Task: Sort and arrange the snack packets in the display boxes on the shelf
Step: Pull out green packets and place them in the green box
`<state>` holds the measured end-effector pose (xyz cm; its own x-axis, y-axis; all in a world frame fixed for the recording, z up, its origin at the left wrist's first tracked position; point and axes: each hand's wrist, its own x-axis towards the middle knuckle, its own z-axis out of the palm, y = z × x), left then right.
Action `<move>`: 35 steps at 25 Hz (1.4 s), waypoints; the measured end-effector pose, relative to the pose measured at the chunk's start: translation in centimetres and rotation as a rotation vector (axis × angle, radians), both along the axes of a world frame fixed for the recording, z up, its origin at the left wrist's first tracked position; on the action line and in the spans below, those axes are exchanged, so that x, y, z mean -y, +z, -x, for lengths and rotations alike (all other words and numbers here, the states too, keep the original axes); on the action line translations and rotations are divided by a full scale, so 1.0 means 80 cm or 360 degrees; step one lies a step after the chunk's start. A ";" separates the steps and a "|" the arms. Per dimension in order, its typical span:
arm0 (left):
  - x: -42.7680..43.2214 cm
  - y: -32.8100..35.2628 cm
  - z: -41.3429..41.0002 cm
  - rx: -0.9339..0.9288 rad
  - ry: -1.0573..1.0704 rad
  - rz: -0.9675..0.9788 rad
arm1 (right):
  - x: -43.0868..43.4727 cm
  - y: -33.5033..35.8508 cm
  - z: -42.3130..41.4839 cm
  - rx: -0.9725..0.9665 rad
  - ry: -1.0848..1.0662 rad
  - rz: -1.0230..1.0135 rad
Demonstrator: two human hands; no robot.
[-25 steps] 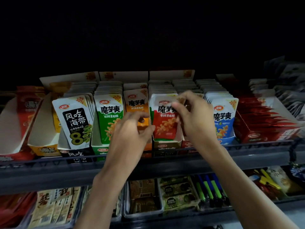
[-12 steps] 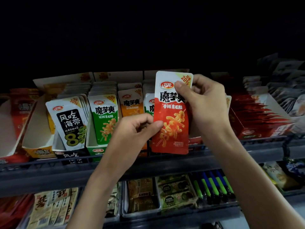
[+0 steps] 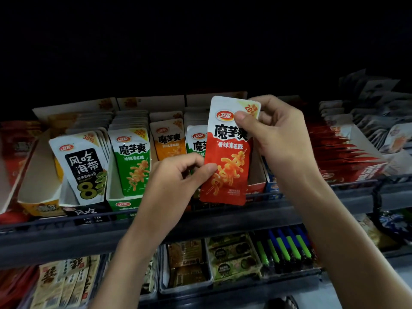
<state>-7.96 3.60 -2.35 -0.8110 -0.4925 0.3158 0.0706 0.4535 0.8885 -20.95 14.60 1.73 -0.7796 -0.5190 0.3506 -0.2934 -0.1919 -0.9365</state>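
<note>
I see the red packet [image 3: 229, 161] clear of its display box [image 3: 256, 177] now. A second ago it sat inside. It hangs at centre frame, slightly tilted: the right hand [image 3: 283, 139] pinches its top corner, the left hand [image 3: 169, 188] its lower left edge.

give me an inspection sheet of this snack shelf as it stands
surface: dark shelf rail, display boxes lined along it
job's things: red packet held upright before the boxes; green packets, orange packets, black kelp packet standing in boxes
clutter: nothing seen
grips: left grip pinches the red packet's left edge; right grip pinches its top corner
cables: nothing seen
surroundings: lower shelf with trays of snacks; dark above
</note>
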 end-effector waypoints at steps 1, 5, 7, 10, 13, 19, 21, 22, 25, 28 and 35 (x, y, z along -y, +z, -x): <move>0.000 -0.003 0.001 0.0003 0.0058 0.0055 | -0.003 0.002 0.001 -0.0065 0.0012 -0.0036; -0.002 -0.008 0.006 -0.0045 0.0198 0.0231 | -0.007 0.003 0.007 -0.0264 0.0021 -0.0255; -0.003 -0.007 0.008 -0.0069 0.0223 0.0243 | -0.010 0.002 0.008 -0.0325 -0.0052 -0.0242; -0.005 -0.007 0.013 -0.0074 0.0238 0.0289 | -0.021 0.004 0.014 -0.0498 -0.0279 -0.0133; -0.001 -0.018 0.020 0.0059 0.0281 0.0367 | -0.028 0.005 0.026 -0.0581 -0.0520 0.0021; -0.002 -0.034 0.027 0.0351 0.0179 0.1056 | -0.018 -0.016 0.029 -0.0606 -0.0665 -0.0123; -0.006 -0.036 0.030 0.0467 0.0135 0.1214 | -0.013 -0.025 0.033 -0.0611 -0.0666 -0.0208; -0.006 -0.038 0.031 0.0499 0.0140 0.1288 | -0.011 -0.028 0.035 -0.0631 -0.0683 -0.0271; -0.004 -0.039 0.033 0.0531 0.0143 0.1331 | -0.006 -0.038 0.035 -0.0707 -0.0680 -0.0421; -0.002 -0.041 0.033 0.0552 0.0136 0.1288 | 0.000 -0.042 0.031 -0.0707 -0.0600 -0.0516; -0.001 -0.041 0.032 0.0606 0.0114 0.1251 | 0.002 -0.043 0.035 -0.0699 -0.0561 -0.0536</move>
<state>-10.52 3.69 -5.59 -0.9060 -0.2997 0.2990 -0.2193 0.9364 0.2741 -23.76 14.41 -1.70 -0.7445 -0.3954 0.5380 -0.6538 0.2683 -0.7075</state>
